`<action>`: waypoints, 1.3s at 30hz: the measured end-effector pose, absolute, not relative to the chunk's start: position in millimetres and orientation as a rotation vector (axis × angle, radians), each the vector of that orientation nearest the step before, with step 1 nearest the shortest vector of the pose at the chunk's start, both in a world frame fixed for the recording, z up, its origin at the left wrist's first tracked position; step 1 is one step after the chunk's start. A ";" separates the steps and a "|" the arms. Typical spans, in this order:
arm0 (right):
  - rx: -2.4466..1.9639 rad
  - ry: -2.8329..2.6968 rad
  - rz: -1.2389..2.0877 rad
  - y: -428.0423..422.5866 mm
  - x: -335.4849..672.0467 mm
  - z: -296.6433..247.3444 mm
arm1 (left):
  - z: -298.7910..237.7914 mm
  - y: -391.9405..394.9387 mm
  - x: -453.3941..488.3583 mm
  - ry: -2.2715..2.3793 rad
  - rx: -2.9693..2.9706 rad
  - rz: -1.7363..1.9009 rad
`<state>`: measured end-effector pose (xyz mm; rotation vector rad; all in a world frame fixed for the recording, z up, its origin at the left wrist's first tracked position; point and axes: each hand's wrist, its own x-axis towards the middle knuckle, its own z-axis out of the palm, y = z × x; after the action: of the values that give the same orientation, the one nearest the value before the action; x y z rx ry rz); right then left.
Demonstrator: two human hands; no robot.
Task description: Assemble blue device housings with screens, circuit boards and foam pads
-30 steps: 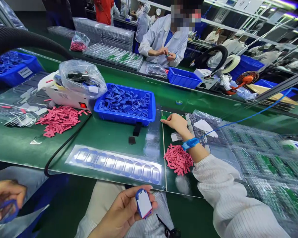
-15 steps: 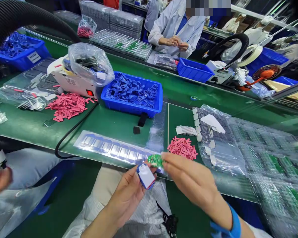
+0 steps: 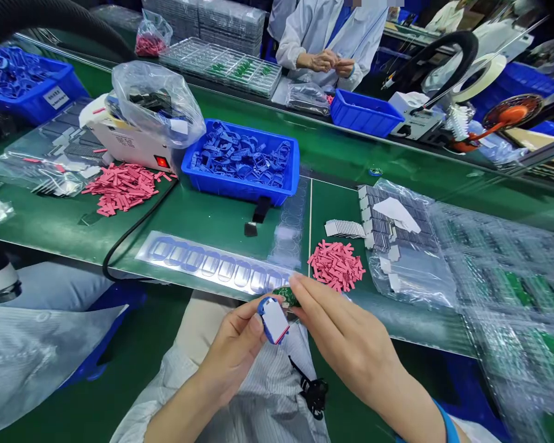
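My left hand [image 3: 233, 347] pinches a small blue frame with a white pad and a red edge [image 3: 274, 320] over my lap. My right hand [image 3: 346, 341] holds a small green circuit board [image 3: 287, 296] by its fingertips right against the top of the blue frame. Both hands are just in front of the near edge of the green bench [image 3: 203, 215]. A pile of pink strips [image 3: 336, 264] lies on the bench right behind my right hand.
A blue bin of blue frames [image 3: 244, 163], a white machine [image 3: 124, 144] under a plastic bag, another pink strip pile [image 3: 120, 187] and bagged trays [image 3: 489, 271] sit on the bench. A clear strip of blue frames [image 3: 212, 264] lies near the edge. A white-coated person [image 3: 332, 37] works opposite.
My right hand reached to the bench, picked up a green board and brought it back to the blue frame in my left hand. The view has tilted downward.
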<state>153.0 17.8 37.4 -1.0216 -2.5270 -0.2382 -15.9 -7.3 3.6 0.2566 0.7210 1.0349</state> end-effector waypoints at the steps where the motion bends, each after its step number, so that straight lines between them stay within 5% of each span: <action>1: -1.040 -2.532 -0.258 18.2 152.5 38.6 | 2.7 -7.5 -15.0 0.723 0.252 1.038; 12: -1.268 -2.131 0.497 6.7 152.1 56.1 | -10.6 -10.6 -15.2 0.769 0.611 1.299; 39: -1.058 -2.351 0.213 4.8 141.9 54.4 | -10.5 -7.6 -22.1 1.081 1.015 1.499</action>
<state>141.9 4.8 54.4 -1.0577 -2.3508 0.2129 -22.1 -7.6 -10.5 1.0151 1.0807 1.4990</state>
